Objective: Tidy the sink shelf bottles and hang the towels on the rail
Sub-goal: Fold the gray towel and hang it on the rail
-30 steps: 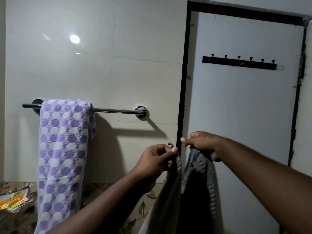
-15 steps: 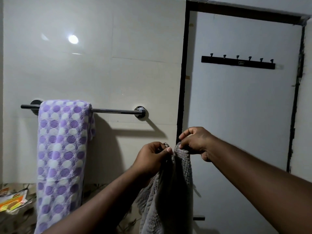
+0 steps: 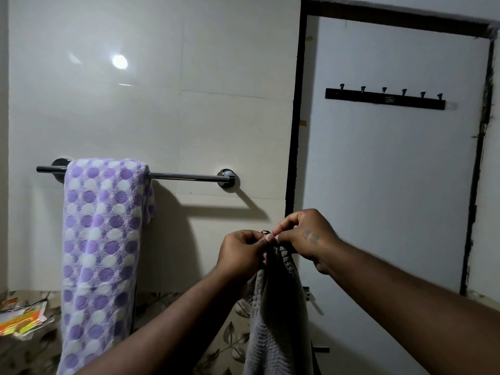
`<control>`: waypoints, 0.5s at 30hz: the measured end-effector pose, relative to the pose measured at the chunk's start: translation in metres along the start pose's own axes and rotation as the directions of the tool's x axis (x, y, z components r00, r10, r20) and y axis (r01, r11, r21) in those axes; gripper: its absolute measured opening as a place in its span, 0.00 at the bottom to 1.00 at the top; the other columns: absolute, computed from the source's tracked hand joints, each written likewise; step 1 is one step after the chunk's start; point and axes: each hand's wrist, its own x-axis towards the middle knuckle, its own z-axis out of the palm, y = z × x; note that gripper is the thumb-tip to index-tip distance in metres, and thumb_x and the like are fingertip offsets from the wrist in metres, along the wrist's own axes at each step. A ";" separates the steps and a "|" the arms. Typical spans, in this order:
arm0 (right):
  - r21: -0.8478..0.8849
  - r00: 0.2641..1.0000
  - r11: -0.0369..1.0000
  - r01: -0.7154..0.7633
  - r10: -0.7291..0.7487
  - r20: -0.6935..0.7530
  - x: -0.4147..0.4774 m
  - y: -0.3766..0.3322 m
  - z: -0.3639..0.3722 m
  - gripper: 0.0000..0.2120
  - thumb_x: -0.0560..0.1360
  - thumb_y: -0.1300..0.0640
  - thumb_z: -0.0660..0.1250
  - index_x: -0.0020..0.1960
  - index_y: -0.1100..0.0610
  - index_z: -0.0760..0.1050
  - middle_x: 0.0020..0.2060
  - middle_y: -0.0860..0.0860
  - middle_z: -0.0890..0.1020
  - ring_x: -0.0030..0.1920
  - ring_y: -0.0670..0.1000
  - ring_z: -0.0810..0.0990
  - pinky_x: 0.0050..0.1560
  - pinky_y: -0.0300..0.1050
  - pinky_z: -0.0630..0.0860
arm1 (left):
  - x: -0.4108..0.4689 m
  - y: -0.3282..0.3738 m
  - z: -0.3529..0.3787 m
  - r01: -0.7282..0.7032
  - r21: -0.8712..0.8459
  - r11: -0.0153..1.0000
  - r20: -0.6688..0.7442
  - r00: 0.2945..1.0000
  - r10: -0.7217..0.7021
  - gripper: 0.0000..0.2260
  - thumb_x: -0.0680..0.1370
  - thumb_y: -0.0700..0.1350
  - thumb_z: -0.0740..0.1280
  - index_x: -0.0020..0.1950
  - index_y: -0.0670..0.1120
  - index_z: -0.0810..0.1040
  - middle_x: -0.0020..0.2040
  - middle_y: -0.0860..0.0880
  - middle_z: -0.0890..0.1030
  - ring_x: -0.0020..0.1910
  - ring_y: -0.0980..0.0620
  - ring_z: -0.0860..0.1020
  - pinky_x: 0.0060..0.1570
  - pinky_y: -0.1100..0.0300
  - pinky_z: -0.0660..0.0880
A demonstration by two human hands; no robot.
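A chrome towel rail (image 3: 186,176) is fixed to the tiled wall. A purple and white dotted towel (image 3: 102,239) hangs over its left half. My left hand (image 3: 240,253) and my right hand (image 3: 305,236) are close together below and right of the rail's right end. Both pinch the top edge of a grey ribbed towel (image 3: 276,315), which hangs straight down between my forearms. A small dark loop shows at the towel's top between my fingertips.
A white door (image 3: 392,171) in a dark frame stands on the right, with a black hook rack (image 3: 384,97) high on it. Colourful packets (image 3: 21,318) lie at the lower left. The lower wall has leaf-pattern tiles.
My hands have come closer together, bunching the grey towel's top edge into one narrow fold. The dotted towel and rail have not moved.
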 end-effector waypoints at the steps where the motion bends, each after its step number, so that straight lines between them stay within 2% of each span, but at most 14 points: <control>1: 0.008 1.000 1.000 0.010 -0.010 0.017 -0.002 0.001 -0.001 0.04 0.66 0.60 0.80 0.36 0.54 0.85 0.34 0.50 0.87 0.42 0.52 0.88 0.49 0.57 0.86 | 0.001 0.000 0.000 0.000 0.017 1.000 0.003 1.000 0.000 0.08 0.77 0.40 0.74 0.40 0.39 0.84 0.32 0.40 0.79 0.30 0.47 0.77 0.36 0.53 0.77; 4: -0.008 0.995 0.999 0.053 -0.052 0.088 -0.007 0.002 -0.008 0.08 0.63 0.57 0.82 0.40 0.52 0.87 0.36 0.49 0.88 0.44 0.50 0.88 0.51 0.53 0.86 | 0.004 0.000 0.000 0.000 0.047 0.999 0.022 1.000 -0.001 0.09 0.79 0.39 0.72 0.39 0.41 0.85 0.37 0.37 0.84 0.37 0.42 0.82 0.45 0.47 0.79; 6: -0.058 0.992 0.995 0.083 -0.077 0.099 -0.009 0.003 -0.012 0.11 0.62 0.59 0.83 0.42 0.52 0.86 0.38 0.48 0.88 0.45 0.49 0.87 0.52 0.51 0.85 | 0.006 0.002 0.003 0.014 0.006 1.000 0.067 0.998 -0.014 0.08 0.79 0.35 0.69 0.42 0.41 0.84 0.36 0.39 0.85 0.35 0.45 0.84 0.40 0.52 0.82; 8: -0.126 0.991 0.984 0.125 -0.118 0.064 -0.009 0.005 -0.015 0.12 0.63 0.61 0.83 0.42 0.50 0.86 0.38 0.46 0.87 0.43 0.46 0.86 0.50 0.48 0.84 | 0.005 0.007 0.005 0.031 -0.019 0.999 0.125 0.992 -0.028 0.06 0.78 0.31 0.66 0.49 0.40 0.80 0.35 0.42 0.85 0.33 0.46 0.85 0.34 0.56 0.82; 10: -0.136 0.989 0.980 0.147 -0.143 0.042 -0.008 0.007 -0.019 0.11 0.64 0.63 0.81 0.41 0.50 0.85 0.35 0.46 0.86 0.40 0.45 0.85 0.47 0.47 0.84 | 0.004 0.009 0.004 0.031 -0.038 0.999 0.198 0.980 -0.023 0.08 0.77 0.30 0.67 0.54 0.39 0.76 0.38 0.40 0.85 0.36 0.46 0.85 0.35 0.55 0.82; 12: -0.078 0.992 0.989 0.125 -0.123 0.026 -0.005 0.008 -0.024 0.10 0.66 0.66 0.80 0.41 0.53 0.85 0.33 0.48 0.84 0.39 0.49 0.85 0.49 0.52 0.85 | 0.003 0.009 0.000 -0.029 -0.030 0.999 0.247 0.968 0.035 0.11 0.76 0.29 0.68 0.55 0.39 0.75 0.44 0.36 0.85 0.40 0.44 0.85 0.39 0.53 0.82; 13: -0.049 0.995 0.993 0.104 -0.103 0.011 -0.004 0.008 -0.026 0.10 0.67 0.67 0.78 0.42 0.55 0.85 0.33 0.50 0.84 0.39 0.51 0.84 0.50 0.54 0.85 | 0.003 0.008 -0.002 -0.117 0.050 0.992 0.256 0.962 0.100 0.12 0.75 0.29 0.69 0.56 0.40 0.75 0.46 0.37 0.85 0.43 0.44 0.83 0.43 0.52 0.80; 14: -0.022 0.997 0.996 0.083 -0.083 -0.008 -0.002 0.008 -0.029 0.10 0.67 0.69 0.77 0.42 0.55 0.85 0.33 0.53 0.84 0.39 0.53 0.85 0.52 0.56 0.85 | 0.003 0.007 -0.005 -0.240 0.204 0.949 0.264 0.947 0.183 0.13 0.75 0.31 0.71 0.57 0.42 0.76 0.48 0.40 0.84 0.45 0.46 0.82 0.46 0.52 0.78; 15: 0.004 0.998 0.998 0.064 -0.064 -0.027 0.001 0.007 -0.031 0.10 0.67 0.70 0.77 0.42 0.56 0.84 0.34 0.56 0.85 0.40 0.55 0.86 0.53 0.58 0.84 | 0.002 0.005 -0.008 -0.363 0.401 0.841 0.297 0.920 0.255 0.16 0.75 0.35 0.73 0.60 0.45 0.76 0.50 0.44 0.81 0.48 0.48 0.80 0.49 0.53 0.77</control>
